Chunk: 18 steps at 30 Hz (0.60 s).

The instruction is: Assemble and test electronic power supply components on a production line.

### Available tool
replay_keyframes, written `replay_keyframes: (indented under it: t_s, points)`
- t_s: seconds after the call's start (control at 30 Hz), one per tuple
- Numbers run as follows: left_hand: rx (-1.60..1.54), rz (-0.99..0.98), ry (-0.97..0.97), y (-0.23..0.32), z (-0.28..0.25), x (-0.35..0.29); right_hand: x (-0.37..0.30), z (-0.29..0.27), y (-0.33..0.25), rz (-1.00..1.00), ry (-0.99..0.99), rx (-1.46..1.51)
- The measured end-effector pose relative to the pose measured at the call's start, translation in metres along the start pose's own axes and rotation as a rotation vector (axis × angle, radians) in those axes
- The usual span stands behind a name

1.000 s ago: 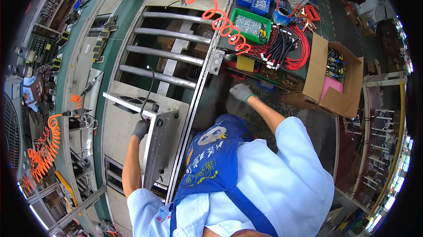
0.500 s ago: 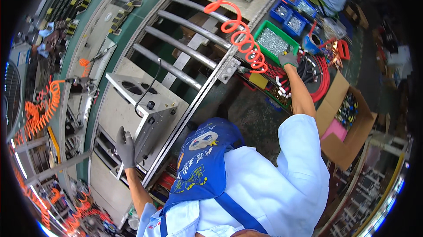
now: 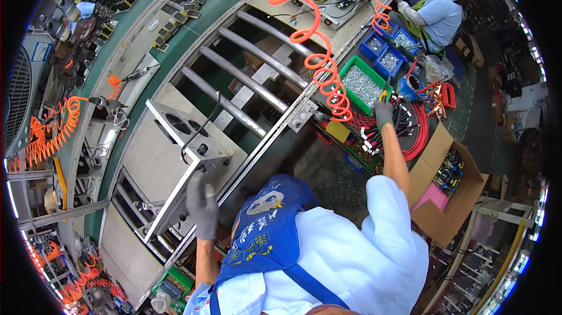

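Observation:
My gloved left hand is raised beside a metal box-shaped chassis, close to its upright light panel. Its fingers are stretched out and nothing is in them. Two dark round openings and a black cable show on the chassis. My gloved right hand is closed on a slim tool with yellow and black parts; its exact kind is hard to make out. That hand is at the near right corner of a green bin of small silvery metal parts, beside black and red cables.
Metal rollers span the conveyor frame. An orange coiled hose hangs over it. Blue bins stand beyond the green one. An open cardboard box is at my right. A co-worker sits at the far right.
My left hand has moved right, from the chassis's left side to its near right side. My right hand has drawn slightly nearer with the tool. The view has shifted.

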State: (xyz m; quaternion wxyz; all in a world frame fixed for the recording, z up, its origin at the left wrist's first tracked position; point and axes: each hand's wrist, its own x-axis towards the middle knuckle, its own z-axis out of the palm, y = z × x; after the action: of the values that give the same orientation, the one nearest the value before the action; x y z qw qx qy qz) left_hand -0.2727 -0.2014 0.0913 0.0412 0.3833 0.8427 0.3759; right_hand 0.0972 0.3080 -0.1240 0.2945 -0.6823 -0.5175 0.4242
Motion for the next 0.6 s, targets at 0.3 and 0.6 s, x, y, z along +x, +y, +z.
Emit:
replay_keyframes:
  t_s: [0.3, 0.6]
  points:
    - [-0.445, -0.174, -0.471, -0.015, 0.091, 0.002, -0.312, 0.049, -0.062, -0.33, -0.458, 0.11]
    - [-0.904, -0.667, -0.415, -0.078, 0.1, -0.017, -0.438, 0.155, -0.058, -0.576, -0.896, -0.625]
